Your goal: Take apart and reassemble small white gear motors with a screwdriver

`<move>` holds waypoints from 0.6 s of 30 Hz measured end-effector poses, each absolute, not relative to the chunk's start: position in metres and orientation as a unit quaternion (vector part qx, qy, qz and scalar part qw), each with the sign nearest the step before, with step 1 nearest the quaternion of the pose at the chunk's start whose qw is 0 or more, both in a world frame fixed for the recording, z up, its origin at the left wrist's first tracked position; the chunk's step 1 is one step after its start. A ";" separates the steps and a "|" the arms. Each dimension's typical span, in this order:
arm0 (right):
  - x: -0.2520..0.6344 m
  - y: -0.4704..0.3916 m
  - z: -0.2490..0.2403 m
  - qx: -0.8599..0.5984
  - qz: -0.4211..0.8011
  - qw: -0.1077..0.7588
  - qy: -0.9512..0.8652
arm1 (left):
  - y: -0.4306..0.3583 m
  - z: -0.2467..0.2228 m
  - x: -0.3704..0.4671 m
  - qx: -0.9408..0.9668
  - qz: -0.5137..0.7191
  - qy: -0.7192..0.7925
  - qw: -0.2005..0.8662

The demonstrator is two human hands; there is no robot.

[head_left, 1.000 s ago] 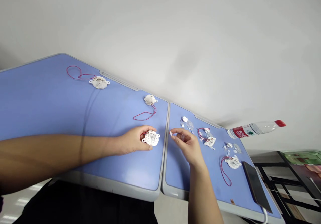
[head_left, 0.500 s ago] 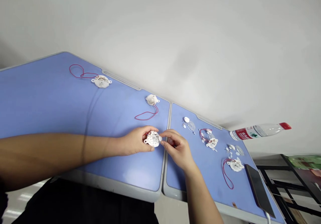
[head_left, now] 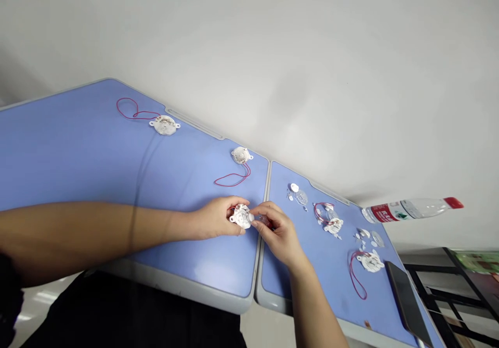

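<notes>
A plain pale wall [head_left: 273,51] fills the upper frame, above two blue tabletops [head_left: 97,160] that meet at a seam right of centre. At mid-frame, just left of that seam, the left hand [head_left: 210,219] grips a white round housing [head_left: 241,216] by its rim; the right hand [head_left: 281,236] pinches a small white piece [head_left: 251,217] at its right edge. The housing looks light, stiff and probably brittle, best held by the rim or side ears. A bottle [head_left: 417,208] lies at right, a dark phone [head_left: 407,301] lower right.
</notes>
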State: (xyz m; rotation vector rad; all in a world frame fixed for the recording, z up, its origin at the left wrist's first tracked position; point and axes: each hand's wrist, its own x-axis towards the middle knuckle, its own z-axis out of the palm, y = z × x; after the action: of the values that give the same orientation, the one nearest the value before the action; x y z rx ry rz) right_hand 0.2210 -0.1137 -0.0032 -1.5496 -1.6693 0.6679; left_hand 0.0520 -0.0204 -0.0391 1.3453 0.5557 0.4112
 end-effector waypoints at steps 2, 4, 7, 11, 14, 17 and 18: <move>0.222 -0.113 -0.003 -0.607 0.265 0.373 -0.650 | -0.020 -0.039 0.052 0.611 0.186 0.258 0.725; 0.222 -0.112 -0.004 -0.608 0.279 0.378 -0.639 | -0.021 -0.040 0.052 0.612 0.189 0.259 0.723; 0.224 -0.111 -0.005 -0.604 0.334 0.397 -0.605 | -0.021 -0.042 0.053 0.611 0.198 0.257 0.722; 0.225 -0.111 -0.006 -0.598 0.417 0.430 -0.533 | -0.022 -0.043 0.054 0.609 0.205 0.256 0.722; 0.226 -0.112 -0.007 -0.599 0.448 0.442 -0.496 | -0.023 -0.043 0.055 0.613 0.203 0.251 0.721; 0.225 -0.112 -0.007 -0.595 0.462 0.446 -0.483 | -0.022 -0.042 0.055 0.616 0.205 0.246 0.719; 0.225 -0.112 -0.007 -0.593 0.464 0.447 -0.482 | -0.022 -0.042 0.054 0.618 0.207 0.246 0.718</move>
State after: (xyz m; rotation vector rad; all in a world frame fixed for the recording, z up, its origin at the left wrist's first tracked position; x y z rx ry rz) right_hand 0.2253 -0.1117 -0.0068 -1.4689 -1.1935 1.1482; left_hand 0.0543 -0.0224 -0.0419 1.3672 0.5435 0.4575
